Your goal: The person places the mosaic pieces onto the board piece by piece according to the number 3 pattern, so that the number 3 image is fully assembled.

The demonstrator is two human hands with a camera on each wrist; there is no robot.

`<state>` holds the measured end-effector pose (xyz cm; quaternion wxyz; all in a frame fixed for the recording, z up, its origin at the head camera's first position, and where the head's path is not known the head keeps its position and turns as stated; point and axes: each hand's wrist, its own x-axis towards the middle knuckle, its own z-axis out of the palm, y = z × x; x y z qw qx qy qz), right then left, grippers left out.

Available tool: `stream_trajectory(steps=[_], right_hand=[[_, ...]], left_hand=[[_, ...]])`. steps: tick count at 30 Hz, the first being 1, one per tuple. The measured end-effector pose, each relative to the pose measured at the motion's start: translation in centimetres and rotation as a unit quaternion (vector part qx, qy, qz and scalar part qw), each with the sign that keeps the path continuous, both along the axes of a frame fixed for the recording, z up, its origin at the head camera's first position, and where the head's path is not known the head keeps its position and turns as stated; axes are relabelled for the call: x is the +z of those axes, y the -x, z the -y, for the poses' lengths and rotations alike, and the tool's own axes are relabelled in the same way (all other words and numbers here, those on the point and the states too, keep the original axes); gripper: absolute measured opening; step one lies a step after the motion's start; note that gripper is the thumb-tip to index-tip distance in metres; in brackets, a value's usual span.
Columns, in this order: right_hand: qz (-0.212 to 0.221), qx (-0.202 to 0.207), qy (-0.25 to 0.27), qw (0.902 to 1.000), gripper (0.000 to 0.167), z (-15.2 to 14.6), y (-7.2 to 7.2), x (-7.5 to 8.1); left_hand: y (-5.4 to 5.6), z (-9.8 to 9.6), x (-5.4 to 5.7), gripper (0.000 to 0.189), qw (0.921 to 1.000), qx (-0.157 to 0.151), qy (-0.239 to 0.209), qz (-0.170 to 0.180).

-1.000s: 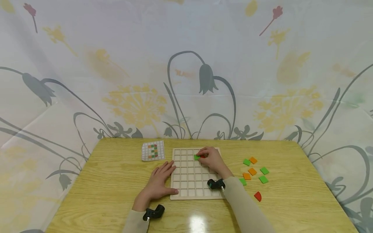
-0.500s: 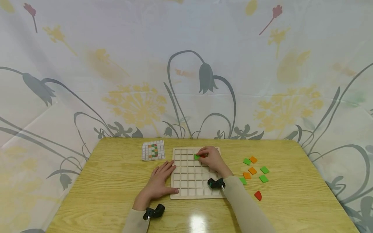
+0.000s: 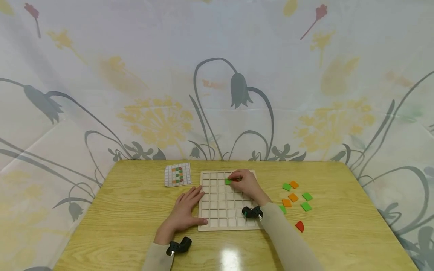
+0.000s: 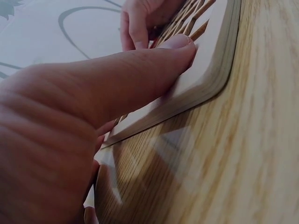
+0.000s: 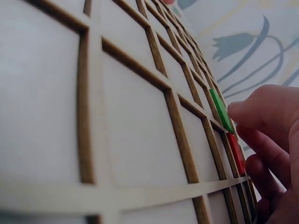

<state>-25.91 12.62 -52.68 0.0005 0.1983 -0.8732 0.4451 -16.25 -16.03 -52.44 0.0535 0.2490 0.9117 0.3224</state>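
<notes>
A pale wooden grid board (image 3: 222, 205) lies on the table. My left hand (image 3: 184, 210) rests at its left side with fingers spread, the thumb pressing the near left corner in the left wrist view. Over the far rows, my right hand (image 3: 249, 187) pinches a green square tile (image 3: 228, 181) with thumb and fingertips. In the right wrist view the green tile (image 5: 219, 109) sits slightly tilted at a cell, thumb tip against it. A red tile (image 5: 236, 153) lies in the adjoining cell, partly hidden by the fingers.
Loose green tiles (image 3: 307, 196) and orange tiles (image 3: 293, 197), several in all, lie right of the board. Nearer the front is a red quarter-circle tile (image 3: 300, 226). A printed pattern card (image 3: 168, 180) lies beyond the left hand. A patterned curtain (image 3: 217, 124) hangs behind the table.
Both hands and the tiles keep their places; only the head view has shifted very slightly.
</notes>
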Motion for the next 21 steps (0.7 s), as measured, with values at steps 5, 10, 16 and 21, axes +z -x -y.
stream_trajectory(steps=[5, 10, 16, 21], right_hand=[[0.04, 0.0, 0.037, 0.9985, 0.022, -0.1, 0.0, 0.4], [0.066, 0.006, 0.059, 0.996, 0.025, -0.4, 0.1, 1.0], [0.066, 0.005, 0.034, 0.9972, 0.028, -1.4, 0.0, 2.1], [0.045, 0.009, 0.029, 0.9985, 0.031, -2.8, -0.4, 2.9]], left_hand=[[0.0, 0.0, 0.1, 0.094, 1.0, -0.003, 0.001, 0.001], [0.2, 0.2, 0.1, 0.094, 0.9999, 0.001, 0.011, -0.002], [0.2, 0.2, 0.0, 0.095, 1.0, -0.001, 0.008, 0.003], [0.0, 0.1, 0.0, 0.094, 0.9999, -0.002, 0.008, 0.008]])
